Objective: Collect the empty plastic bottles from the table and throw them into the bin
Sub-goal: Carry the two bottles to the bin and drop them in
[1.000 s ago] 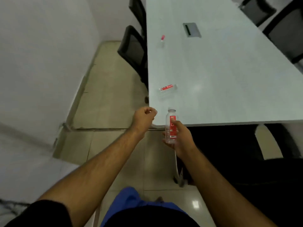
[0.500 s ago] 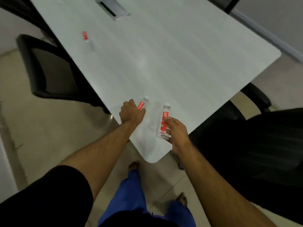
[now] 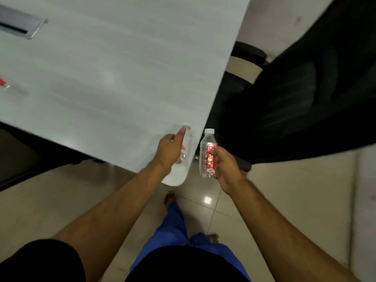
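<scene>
My left hand [image 3: 168, 150] is closed around a clear plastic bottle with a red label [image 3: 187, 146], held just over the near corner of the pale grey table [image 3: 101, 82]. My right hand [image 3: 224, 165] grips a second clear bottle with a red label and white cap [image 3: 206, 153], upright, off the table's edge above the floor. A third bottle with a red label [image 3: 3, 83] lies on the table at the far left edge of the view. No bin is in view.
A black office chair [image 3: 295, 94] stands close on the right of the table corner. Another dark chair [image 3: 24, 155] sits under the table's left edge. A metal cable hatch [image 3: 18, 25] is set in the tabletop. Beige tiled floor [image 3: 284, 200] lies below.
The view has swung right and closer. My left hand, which was reaching over the lying bottle, now holds it raised at the table corner. My right hand keeps its bottle, now past the table's edge.
</scene>
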